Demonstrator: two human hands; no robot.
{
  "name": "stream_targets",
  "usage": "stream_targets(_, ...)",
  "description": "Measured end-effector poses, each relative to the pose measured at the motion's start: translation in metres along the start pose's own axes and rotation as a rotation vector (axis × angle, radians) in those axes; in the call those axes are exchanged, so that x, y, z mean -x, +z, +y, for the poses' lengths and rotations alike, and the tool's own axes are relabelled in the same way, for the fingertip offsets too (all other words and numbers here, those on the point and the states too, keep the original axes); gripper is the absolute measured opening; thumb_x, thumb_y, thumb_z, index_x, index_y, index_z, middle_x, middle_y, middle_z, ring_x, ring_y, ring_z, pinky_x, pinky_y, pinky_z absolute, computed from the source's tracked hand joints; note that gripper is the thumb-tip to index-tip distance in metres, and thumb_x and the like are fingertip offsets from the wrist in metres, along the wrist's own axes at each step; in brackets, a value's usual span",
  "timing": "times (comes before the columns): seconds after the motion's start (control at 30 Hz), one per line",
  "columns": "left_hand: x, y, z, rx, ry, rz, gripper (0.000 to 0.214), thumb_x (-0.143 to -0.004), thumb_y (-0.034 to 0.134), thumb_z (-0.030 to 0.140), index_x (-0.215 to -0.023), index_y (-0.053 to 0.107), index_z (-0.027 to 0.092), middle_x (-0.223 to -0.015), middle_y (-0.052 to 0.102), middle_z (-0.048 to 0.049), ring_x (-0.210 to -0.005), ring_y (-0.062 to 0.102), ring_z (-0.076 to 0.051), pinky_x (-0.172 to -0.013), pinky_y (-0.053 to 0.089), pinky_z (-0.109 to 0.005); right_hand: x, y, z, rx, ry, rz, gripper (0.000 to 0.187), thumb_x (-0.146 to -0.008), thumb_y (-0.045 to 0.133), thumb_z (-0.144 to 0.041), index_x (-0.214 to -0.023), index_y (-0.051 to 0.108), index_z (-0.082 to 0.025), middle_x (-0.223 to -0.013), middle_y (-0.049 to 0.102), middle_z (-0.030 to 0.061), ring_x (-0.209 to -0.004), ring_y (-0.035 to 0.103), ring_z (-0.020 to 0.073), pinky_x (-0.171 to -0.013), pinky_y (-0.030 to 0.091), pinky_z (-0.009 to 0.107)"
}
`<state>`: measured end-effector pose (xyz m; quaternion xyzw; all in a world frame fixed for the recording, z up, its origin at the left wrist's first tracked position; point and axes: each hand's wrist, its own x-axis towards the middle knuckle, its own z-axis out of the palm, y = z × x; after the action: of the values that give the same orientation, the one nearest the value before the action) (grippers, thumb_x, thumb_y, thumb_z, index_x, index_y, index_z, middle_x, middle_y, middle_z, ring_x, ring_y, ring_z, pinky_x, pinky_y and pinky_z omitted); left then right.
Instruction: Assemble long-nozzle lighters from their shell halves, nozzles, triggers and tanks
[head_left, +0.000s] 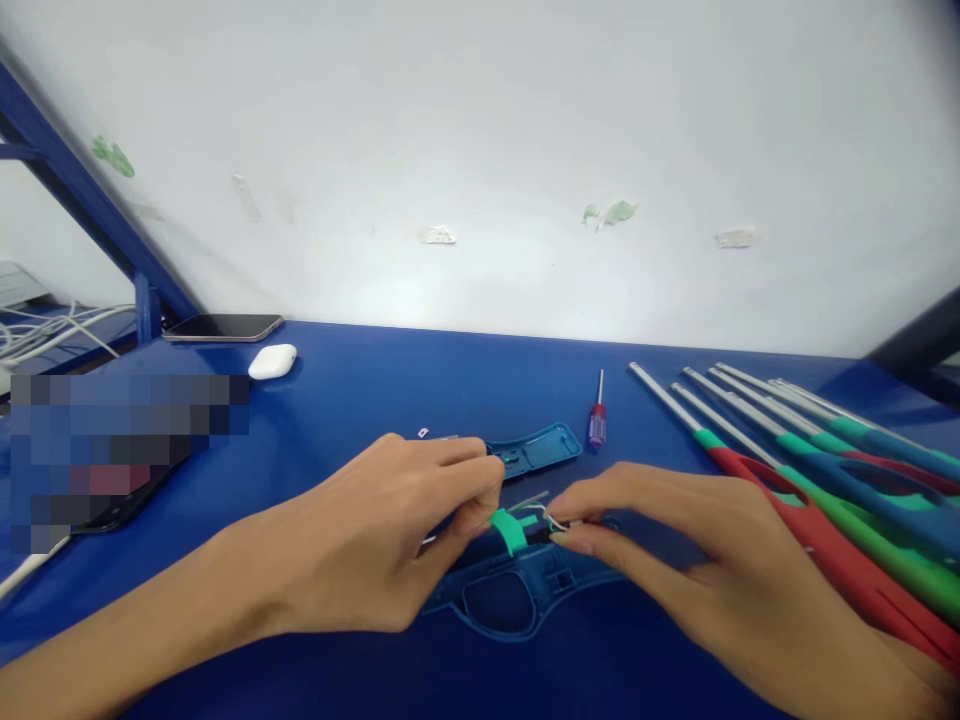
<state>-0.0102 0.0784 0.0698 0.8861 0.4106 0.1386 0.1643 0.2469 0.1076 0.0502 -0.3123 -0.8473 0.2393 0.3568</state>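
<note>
A dark blue plastic casing half (555, 590) with an oval opening lies in front of me, partly covered by both hands. My left hand (420, 530) is closed in a pinch at its left side, beside a bright green plastic part (511, 532); what the fingertips hold is hidden. My right hand (675, 560) pinches a thin white wire (553, 520) between thumb and forefinger, over the black part inside the casing. Just behind the hands rests a smaller blue cover piece (551, 448), its inner side up.
A purple-handled screwdriver (598, 425) lies behind my right hand. Several metal-rod tools with red, green and blue handles (806, 530) fill the right side. At the left are a white earbud case (273, 361), a phone (223, 327) and a partly blurred dark device (124, 505).
</note>
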Motion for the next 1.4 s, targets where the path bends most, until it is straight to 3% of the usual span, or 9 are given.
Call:
stream_targets(0.3,-0.003,0.003,0.004,0.027,0.081,0.04,0.022,-0.089,0.049,0.005,-0.079,0.039,0.021,-0.076,0.045,0.0058,-0.061,0.039,-0.01,-0.055,0.03,-0.028,-0.001,0.001,-0.003,-0.076,0.027,-0.052,0.015,-0.089,0.078,-0.016,-0.091,0.075,-0.03,-0.088,0.081,-0.0134,-0.076,0.076,0.0047,-0.076,0.055,0.007)
stream_targets(0.67,-0.002,0.009,0.0,0.062,0.104,0.04,0.027,-0.091,0.051,0.007,-0.077,0.033,0.021,-0.075,0.044,0.0046,-0.061,0.038,-0.01,-0.054,0.029,-0.028,0.004,0.005,0.002,-0.129,0.097,-0.071,0.013,-0.089,0.078,-0.019,-0.092,0.073,-0.03,-0.086,0.079,-0.0122,-0.075,0.073,0.0066,-0.074,0.055,0.012)
stream_targets(0.83,-0.003,0.013,0.0,0.057,0.105,0.007,0.027,-0.088,0.05,0.003,-0.076,0.033,0.022,-0.075,0.043,0.0047,-0.059,0.037,-0.01,-0.054,0.029,-0.028,0.009,0.009,0.012,-0.036,0.029,-0.074,0.021,-0.089,0.078,-0.017,-0.101,0.072,-0.034,-0.093,0.08,-0.014,-0.078,0.074,0.0084,-0.077,0.055,0.017)
stream_targets(1.1,-0.002,0.013,0.002,0.012,0.112,0.006,0.026,-0.093,0.046,0.007,-0.076,0.034,0.022,-0.076,0.042,0.0041,-0.059,0.037,-0.011,-0.053,0.028,-0.028,0.007,0.005,0.009,0.126,0.032,-0.117,0.018,-0.081,0.086,-0.02,-0.081,0.069,-0.026,-0.075,0.073,-0.0119,-0.066,0.067,0.0085,-0.062,0.049,0.02)
stream_targets(1.4,-0.003,0.011,0.001,-0.013,0.123,0.056,0.027,-0.098,0.044,0.01,-0.075,0.036,0.021,-0.075,0.043,0.0035,-0.059,0.036,-0.011,-0.053,0.027,-0.028,0.004,0.001,0.009,0.115,0.025,-0.162,0.009,-0.093,0.074,-0.022,-0.087,0.074,-0.028,-0.082,0.077,-0.0103,-0.072,0.07,0.0097,-0.074,0.051,0.023)
